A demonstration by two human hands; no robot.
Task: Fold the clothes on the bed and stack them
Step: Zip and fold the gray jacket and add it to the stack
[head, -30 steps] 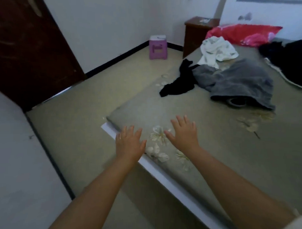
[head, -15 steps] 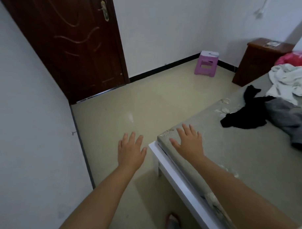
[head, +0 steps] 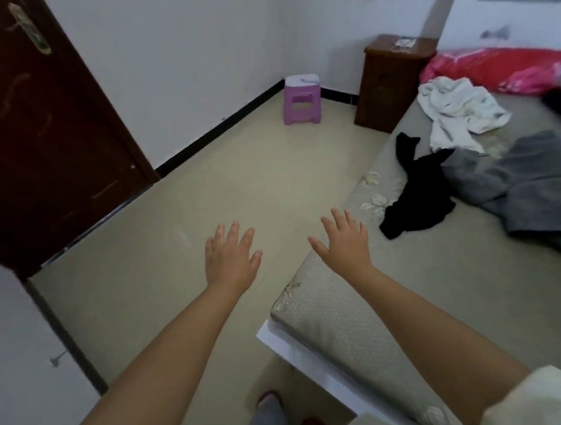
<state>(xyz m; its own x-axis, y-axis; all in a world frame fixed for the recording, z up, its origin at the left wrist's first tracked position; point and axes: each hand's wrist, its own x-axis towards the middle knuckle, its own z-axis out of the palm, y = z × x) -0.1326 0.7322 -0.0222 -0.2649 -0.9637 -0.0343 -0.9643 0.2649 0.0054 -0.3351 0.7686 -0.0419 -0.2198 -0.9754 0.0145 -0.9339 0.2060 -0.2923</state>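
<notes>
**Hands over the bed corner, clothes not yet touched**

Since half a second ago the view has swung right, so more clothes show. Left hand [head: 231, 257] hangs over the floor, fingers spread, holding nothing. Right hand [head: 345, 242] hovers at the grey quilted bed [head: 466, 301] edge, fingers spread, empty. Nearest lies the crumpled black soft garment [head: 422, 201], probably light and limp; I would pinch its near edge. Beyond it lie the white crumpled cloth [head: 457, 110] and the thicker grey garment [head: 526, 178].

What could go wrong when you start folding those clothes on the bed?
The black garment lies near the bed edge, so a careless tug might drop it to the floor. It also overlaps the grey garment, so lifting one may drag the other. Both the left hand and right hand are empty.
</notes>
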